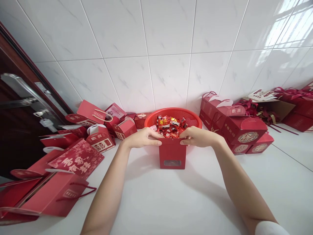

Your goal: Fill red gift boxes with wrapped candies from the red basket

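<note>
A small red gift box (pixel 172 150) with a clear window low on its front stands upright on the white surface in front of me. My left hand (pixel 143 137) pinches its top left corner, thumb in front and fingers behind. At the top right corner, my right hand (pixel 198 137) grips the box in the same way. Just behind it sits a red plastic basket (pixel 193 114) holding many wrapped candies (pixel 168 124). The box's top edge and my fingers hide part of the basket, and the inside of the box is out of sight.
Red gift boxes and bags (pixel 78 160) crowd the left side near a dark door (pixel 14 114) with keys. Stacked red boxes (pixel 234 125) stand at right. Beyond them are an open carton (pixel 276 109) with ribbons and more boxes. A tiled wall (pixel 168 75) closes off the back.
</note>
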The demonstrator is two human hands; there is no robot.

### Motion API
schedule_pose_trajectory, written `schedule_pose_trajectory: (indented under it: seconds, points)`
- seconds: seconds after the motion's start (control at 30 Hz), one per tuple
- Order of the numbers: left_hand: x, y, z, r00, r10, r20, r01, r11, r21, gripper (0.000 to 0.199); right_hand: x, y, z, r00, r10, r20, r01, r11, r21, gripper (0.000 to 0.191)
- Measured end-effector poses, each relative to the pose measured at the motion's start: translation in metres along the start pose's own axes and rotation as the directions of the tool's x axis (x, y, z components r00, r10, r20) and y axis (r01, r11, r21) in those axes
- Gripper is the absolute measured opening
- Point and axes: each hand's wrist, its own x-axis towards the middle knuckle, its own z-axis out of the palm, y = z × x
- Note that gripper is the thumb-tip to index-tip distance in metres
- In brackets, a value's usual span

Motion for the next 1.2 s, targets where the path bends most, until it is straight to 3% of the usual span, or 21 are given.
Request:
schedule_pose_trajectory:
  seconds: [0.7,0.8,0.9,0.93,0.97,1.0,1.03,1.1,1.17,1.2]
  points:
    - [0.001,-0.004,-0.003,0.998,0.07,0.008,-0.07,0.997,0.015,0.041,0.004,0.004,0.001,0.997,-0.073,-0.018,0.073,0.997,0.007,0.029]
    - [0.0,-0.004,-0.005,0.993,0.112,-0.039,-0.113,0.993,-0.026,0.048,-0.004,0.003,-0.005,0.986,-0.138,-0.096,0.142,0.989,0.033,0.027]
    - [0.002,-0.002,-0.002,0.971,0.154,-0.181,-0.187,0.965,-0.185,0.064,-0.028,-0.007,-0.014,0.933,-0.173,-0.316,0.216,0.971,0.107,0.025]
    - [0.004,-0.002,0.0,0.964,0.144,-0.222,-0.192,0.958,-0.213,0.065,-0.039,-0.01,-0.017,0.888,-0.152,-0.434,0.236,0.961,0.146,0.025]
    - [0.007,-0.002,0.003,0.961,0.122,-0.247,-0.176,0.961,-0.212,0.065,-0.05,-0.013,-0.02,0.814,-0.114,-0.569,0.26,0.948,0.182,0.024]
    - [0.011,-0.003,0.006,0.962,0.094,-0.256,-0.144,0.973,-0.182,0.063,-0.063,-0.015,-0.023,0.705,-0.071,-0.706,0.295,0.934,0.2,0.023]
    - [0.015,-0.005,0.009,0.965,0.068,-0.255,-0.103,0.986,-0.129,0.06,-0.075,-0.015,-0.026,0.546,-0.035,-0.837,0.334,0.926,0.179,0.021]
    - [0.023,-0.011,0.014,0.968,0.031,-0.251,-0.039,0.999,-0.024,0.055,-0.1,-0.009,-0.035,0.151,-0.011,-0.989,0.362,0.931,0.045,0.016]
    - [0.029,-0.017,0.017,0.965,0.022,-0.26,-0.012,0.999,0.041,0.052,-0.125,0.007,-0.046,-0.223,-0.003,-0.975,0.287,0.955,-0.069,0.017]
    - [0.031,-0.019,0.018,0.966,0.019,-0.259,-0.004,0.998,0.061,0.052,-0.138,0.017,-0.051,-0.335,0.022,-0.942,0.242,0.968,-0.063,0.022]
